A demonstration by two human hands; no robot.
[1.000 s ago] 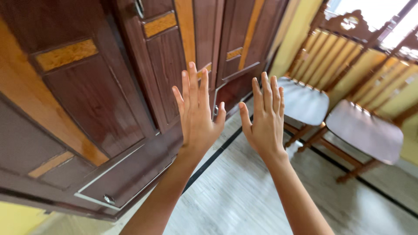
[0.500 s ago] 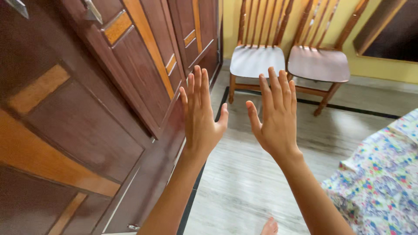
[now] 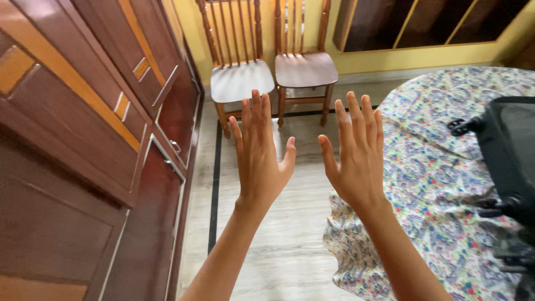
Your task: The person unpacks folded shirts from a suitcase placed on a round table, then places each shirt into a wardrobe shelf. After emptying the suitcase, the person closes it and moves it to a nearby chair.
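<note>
A: Where are the hands?
B: Left hand [image 3: 261, 159] and right hand [image 3: 356, 161] are raised mid-air, backs to camera, fingers spread, holding nothing.
A: What's nearest?
B: A floral bedsheet [image 3: 440, 184] at four o'clock; a wooden wardrobe [image 3: 95, 139] at nine; two chairs [image 3: 242, 78] at twelve.

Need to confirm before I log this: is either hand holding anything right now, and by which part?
Nothing is held. The left hand and right hand are both raised, open and empty.

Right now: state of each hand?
Left hand: open, fingers spread, holding nothing.
Right hand: open, fingers spread, holding nothing, raised beside the floral bedspread.
</note>
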